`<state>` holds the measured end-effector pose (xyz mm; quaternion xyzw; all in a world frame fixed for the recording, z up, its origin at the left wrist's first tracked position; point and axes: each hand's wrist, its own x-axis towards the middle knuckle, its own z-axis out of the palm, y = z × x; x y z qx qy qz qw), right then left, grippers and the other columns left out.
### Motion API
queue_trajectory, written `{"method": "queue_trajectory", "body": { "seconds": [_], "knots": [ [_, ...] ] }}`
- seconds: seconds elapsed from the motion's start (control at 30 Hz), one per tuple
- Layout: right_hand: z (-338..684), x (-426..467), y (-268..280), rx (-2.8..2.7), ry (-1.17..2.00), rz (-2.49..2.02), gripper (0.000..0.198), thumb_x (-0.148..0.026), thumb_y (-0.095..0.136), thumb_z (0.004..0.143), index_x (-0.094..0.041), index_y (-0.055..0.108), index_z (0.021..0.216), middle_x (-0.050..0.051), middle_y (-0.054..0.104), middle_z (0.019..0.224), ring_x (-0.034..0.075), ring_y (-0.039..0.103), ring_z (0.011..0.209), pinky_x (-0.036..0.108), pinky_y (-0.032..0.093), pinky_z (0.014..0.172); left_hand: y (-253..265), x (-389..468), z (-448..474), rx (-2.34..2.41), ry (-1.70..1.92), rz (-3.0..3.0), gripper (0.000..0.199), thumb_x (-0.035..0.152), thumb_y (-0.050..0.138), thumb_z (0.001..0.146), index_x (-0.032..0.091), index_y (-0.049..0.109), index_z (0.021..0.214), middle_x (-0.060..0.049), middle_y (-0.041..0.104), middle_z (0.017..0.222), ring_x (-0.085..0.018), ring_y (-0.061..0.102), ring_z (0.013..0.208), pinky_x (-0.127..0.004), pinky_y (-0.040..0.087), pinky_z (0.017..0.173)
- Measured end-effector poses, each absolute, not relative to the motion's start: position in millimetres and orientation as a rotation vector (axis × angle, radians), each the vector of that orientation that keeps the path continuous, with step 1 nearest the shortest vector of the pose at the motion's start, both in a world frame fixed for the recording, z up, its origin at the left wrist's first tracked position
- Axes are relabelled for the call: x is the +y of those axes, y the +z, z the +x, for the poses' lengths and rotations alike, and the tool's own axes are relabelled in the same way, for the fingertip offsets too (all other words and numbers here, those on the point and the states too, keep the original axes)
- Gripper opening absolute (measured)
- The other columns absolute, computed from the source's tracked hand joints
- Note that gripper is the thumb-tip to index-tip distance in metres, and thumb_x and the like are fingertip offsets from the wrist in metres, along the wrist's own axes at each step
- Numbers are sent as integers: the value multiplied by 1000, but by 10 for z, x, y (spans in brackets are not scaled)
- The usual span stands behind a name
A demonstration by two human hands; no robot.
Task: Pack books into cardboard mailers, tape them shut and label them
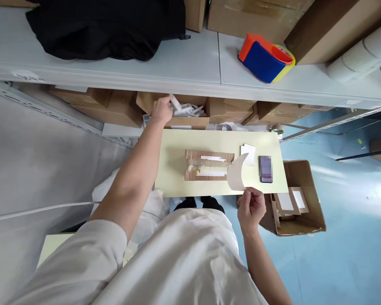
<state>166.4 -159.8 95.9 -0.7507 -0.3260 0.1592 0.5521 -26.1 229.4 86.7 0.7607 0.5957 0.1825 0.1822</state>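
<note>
My left hand [162, 109] reaches over an open cardboard box [190, 121] under the shelf, its fingers closed on the end of a small white box-like piece [175, 102]. Several similar white pieces [189, 111] lie in that box. Between thumb and fingers, my right hand [251, 209] pinches the lower corner of a curved sheet of white paper [236, 173] above the table's near edge. Left of the sheet, a flat brown cardboard package [192, 174] with clear tape and white labels rests on the pale yellow table [169, 165].
A phone [266, 169] and white cards [249, 152] lie on the table's right side. An open carton [317, 212] holding flat packages stands on the blue floor. Above the table runs a grey shelf [197, 55] bearing a tape dispenser [265, 59] and black cloth [108, 29].
</note>
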Motion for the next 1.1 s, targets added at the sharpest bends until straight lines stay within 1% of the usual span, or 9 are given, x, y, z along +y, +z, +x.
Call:
{"method": "queue_trajectory", "body": {
  "seconds": [0.13, 0.3, 0.43, 0.53, 0.73, 0.87, 0.97, 1.03, 1.1],
  "knots": [
    [1642, -1533, 928, -799, 488, -1755, 21, -38, 55, 90, -18, 56, 89, -6, 47, 53, 9, 45, 44, 24, 39, 44, 869, 1848, -233, 1598, 680, 1820, 52, 17, 57, 88, 5, 39, 135, -14, 49, 141, -19, 43, 130, -42, 32, 109],
    [1664, -1241, 1030, -809, 548, -1695, 21, -38, 58, 88, -17, 58, 83, -5, 49, 56, 9, 46, 48, 23, 40, 48, 1180, 132, -34, 1060, 812, 1770, 18, 33, 60, 87, 18, 64, 96, -5, 70, 94, -15, 66, 84, -30, 54, 75],
    [1630, -1079, 1130, -852, 692, -1606, 22, -39, 59, 86, -18, 59, 80, -4, 53, 59, 9, 47, 50, 23, 41, 50, 1297, -659, 186, 910, 828, 1902, 33, 26, 67, 82, 19, 61, 113, -8, 69, 107, -19, 65, 99, -33, 55, 84],
    [1610, -1038, 1156, -871, 906, -1491, 22, -40, 60, 86, -18, 62, 83, -3, 57, 64, 9, 46, 51, 23, 41, 48, 1241, -715, 277, 973, 930, 1968, 34, 18, 63, 83, 20, 59, 117, -9, 67, 112, -20, 64, 104, -35, 53, 89],
    [1788, -1096, 1160, -1191, 1176, -1284, 22, -37, 58, 89, -22, 70, 100, 1, 58, 75, 9, 47, 55, 24, 41, 49, 1140, -727, 351, 1159, 1009, 1764, 6, 22, 60, 85, 19, 60, 90, -3, 67, 84, -15, 63, 79, -27, 51, 73],
    [2046, -1193, 1199, -1370, 774, -1457, 25, -33, 58, 87, -23, 69, 108, 1, 55, 75, 12, 50, 61, 28, 47, 57, 1066, -764, 360, 1227, 957, 1510, 15, 32, 57, 87, 18, 60, 86, -2, 63, 77, -14, 60, 74, -26, 49, 71],
    [2271, -1161, 1146, -1223, 447, -1674, 37, -36, 63, 82, -22, 62, 117, 7, 59, 95, 19, 56, 82, 37, 51, 74, 998, -744, 345, 1228, 918, 1302, 23, 40, 56, 87, 17, 59, 86, -1, 59, 74, -14, 58, 70, -26, 48, 68],
    [2403, -1088, 1053, -1141, 579, -1692, 44, -40, 62, 82, -21, 57, 121, 10, 60, 106, 20, 57, 93, 38, 50, 77, 960, -736, 334, 1224, 888, 1222, 25, 43, 58, 85, 17, 59, 86, -1, 57, 73, -14, 58, 69, -26, 48, 67],
    [2493, -1024, 935, -1087, 848, -1645, 36, -43, 60, 83, -19, 60, 110, 8, 64, 98, 18, 59, 86, 34, 50, 74, 928, -750, 326, 1229, 858, 1176, 27, 44, 59, 84, 17, 59, 84, 0, 58, 72, -14, 58, 69, -25, 47, 65]
  ]
}}
